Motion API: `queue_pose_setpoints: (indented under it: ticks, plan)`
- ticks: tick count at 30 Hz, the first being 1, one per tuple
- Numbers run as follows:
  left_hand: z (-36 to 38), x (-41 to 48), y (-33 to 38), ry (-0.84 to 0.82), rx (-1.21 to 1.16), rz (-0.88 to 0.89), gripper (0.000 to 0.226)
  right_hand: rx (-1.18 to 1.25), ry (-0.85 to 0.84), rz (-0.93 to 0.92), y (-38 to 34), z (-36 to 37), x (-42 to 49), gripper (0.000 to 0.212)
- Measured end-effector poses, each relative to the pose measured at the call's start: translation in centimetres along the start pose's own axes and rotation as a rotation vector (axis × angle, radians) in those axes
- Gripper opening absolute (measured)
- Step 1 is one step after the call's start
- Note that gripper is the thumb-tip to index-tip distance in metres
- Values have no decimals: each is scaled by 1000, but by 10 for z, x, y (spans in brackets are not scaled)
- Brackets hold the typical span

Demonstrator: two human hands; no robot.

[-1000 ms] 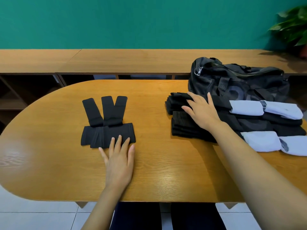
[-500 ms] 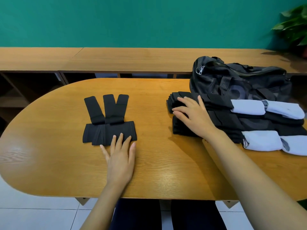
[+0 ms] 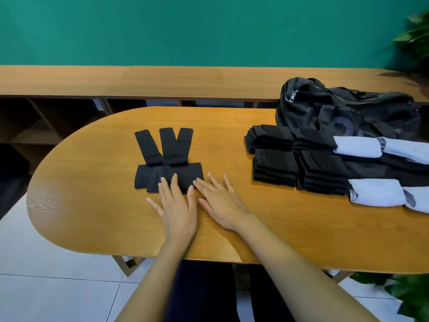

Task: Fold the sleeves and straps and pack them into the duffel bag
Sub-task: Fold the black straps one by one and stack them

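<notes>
The middle of the frame is filled by an oval wooden table [image 3: 92,205]. A black strap [image 3: 151,176] is laid flat at centre; black stacks [image 3: 276,168], pale rolls [image 3: 376,194] and a duffel bag [image 3: 325,108] are gathered at the right.

Glossy grained wood desk [image 3: 92,187]; matt black cloth straps [image 3: 167,168]; slightly shiny black fabric bag [image 3: 336,112] with metal zip-pull [image 3: 291,96].

no text, brand, number or sign is legible. the duffel bag [image 3: 306,105] carries a faint tone-on-tone print on its side panel, with rounded shapes too dim to be read.
</notes>
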State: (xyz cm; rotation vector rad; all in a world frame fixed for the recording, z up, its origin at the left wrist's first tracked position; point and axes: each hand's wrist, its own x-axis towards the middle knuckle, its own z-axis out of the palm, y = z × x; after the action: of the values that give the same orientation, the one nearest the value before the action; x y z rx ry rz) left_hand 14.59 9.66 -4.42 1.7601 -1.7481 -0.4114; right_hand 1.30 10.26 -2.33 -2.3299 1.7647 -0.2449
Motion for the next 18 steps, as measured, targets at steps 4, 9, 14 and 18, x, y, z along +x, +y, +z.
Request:
queue_pose_setpoints:
  ticks: [4, 9, 14, 18]
  plan:
    - [0, 2, -1, 2, 15, -45, 61, -69, 21, 37, 4, 1, -12, 53]
    - [0, 1, 0, -31, 80, -55, 64, -92, 47, 78, 26, -4, -45, 65]
    - [1, 2, 0, -67, 142, -45, 65, -82, 115, 92, 50, -6, -81, 73]
    - [0, 2, -1, -64, 147, -21, 63, -33, 189, 58, 63, -5, -100, 59]
